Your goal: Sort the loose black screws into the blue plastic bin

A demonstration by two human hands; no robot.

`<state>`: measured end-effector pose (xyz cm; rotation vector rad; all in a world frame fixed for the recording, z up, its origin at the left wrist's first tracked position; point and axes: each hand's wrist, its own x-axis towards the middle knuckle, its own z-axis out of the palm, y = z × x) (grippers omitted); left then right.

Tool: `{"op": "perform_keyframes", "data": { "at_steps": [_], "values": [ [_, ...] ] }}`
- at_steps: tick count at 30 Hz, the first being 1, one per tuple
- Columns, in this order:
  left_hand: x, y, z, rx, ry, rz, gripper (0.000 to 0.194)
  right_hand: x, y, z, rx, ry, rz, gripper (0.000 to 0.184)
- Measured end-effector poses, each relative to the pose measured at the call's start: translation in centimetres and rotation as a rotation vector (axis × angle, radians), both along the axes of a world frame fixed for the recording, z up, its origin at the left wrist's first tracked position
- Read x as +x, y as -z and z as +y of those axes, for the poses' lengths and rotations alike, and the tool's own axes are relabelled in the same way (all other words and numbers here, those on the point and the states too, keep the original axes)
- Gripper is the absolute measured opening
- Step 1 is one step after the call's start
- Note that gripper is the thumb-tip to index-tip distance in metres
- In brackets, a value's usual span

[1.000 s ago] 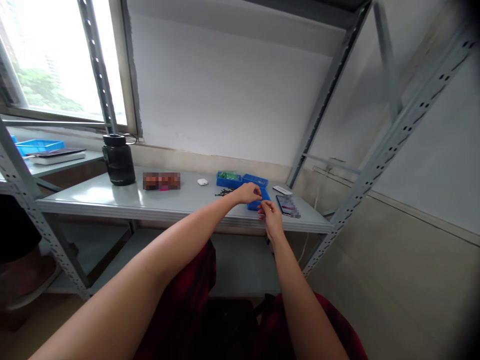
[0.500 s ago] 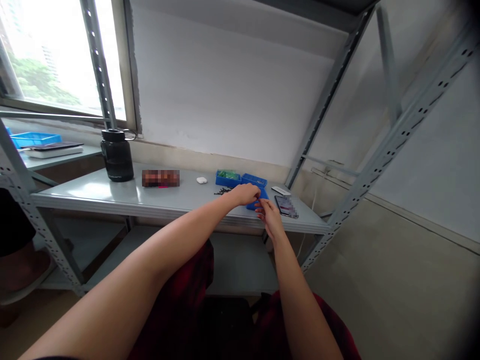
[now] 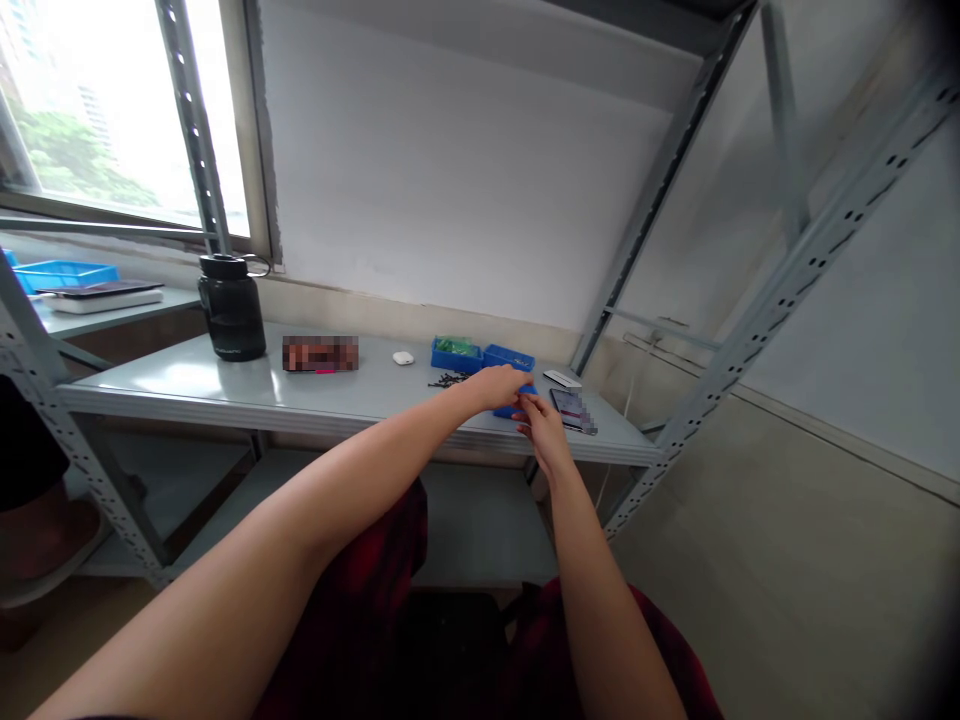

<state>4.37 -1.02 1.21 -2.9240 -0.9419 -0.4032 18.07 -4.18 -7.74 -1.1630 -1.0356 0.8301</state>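
My left hand (image 3: 501,384) reaches over the front blue tray (image 3: 507,411), its fingers bent into a pinch. Just to the right, my right hand (image 3: 544,428) meets it, thumb and fingertips drawn together. Whatever sits between the fingertips is too small to make out. Beside my left hand, a pile of small black pieces (image 3: 448,380) lies on the shelf. Behind the hands are a blue tray with green packets (image 3: 457,352) and another blue tray (image 3: 508,359) with a few small things in it. My hands hide much of the front tray.
A phone (image 3: 573,410) and a small flat white-edged object (image 3: 562,379) lie to the right. Leftward stand a white earphone case (image 3: 403,358), a blurred-out reddish item (image 3: 320,354) and a black bottle (image 3: 231,308). A metal upright (image 3: 652,190) rises at the right.
Both hands have shifted slightly to the right, their fingertips still together above the front blue tray. The things on the shelf have stayed in place.
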Motion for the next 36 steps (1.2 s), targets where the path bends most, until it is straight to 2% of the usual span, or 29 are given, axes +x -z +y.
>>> {"op": "perform_keyframes", "data": {
  "at_steps": [5, 14, 23, 27, 30, 36],
  "values": [
    [-0.4, 0.4, 0.6, -0.036, -0.010, 0.016, 0.023, 0.4, 0.2, 0.3, 0.040, 0.050, 0.046, 0.038],
    [-1.0, 0.5, 1.5, -0.053, -0.012, -0.032, 0.022, 0.5, 0.4, 0.3, 0.035, 0.021, 0.023, 0.034],
    [0.1, 0.3, 1.2, -0.209, 0.184, -0.352, 0.024, 0.2, 0.0, 0.2, 0.132, 0.025, 0.110, 0.040],
    [-0.1, 0.3, 1.4, -0.214, 0.116, -0.417, 0.023, 0.0, -0.2, 0.1, 0.094, 0.028, 0.094, 0.040],
    [-0.6, 0.3, 1.7, -0.177, 0.067, -0.347, 0.022, 0.0, -0.4, 0.1, 0.082, 0.037, 0.090, 0.039],
    [-1.1, 0.5, 1.4, -0.033, 0.035, -0.052, 0.021, -0.4, -0.5, -0.1, 0.092, 0.015, 0.047, 0.039]
  ]
}}
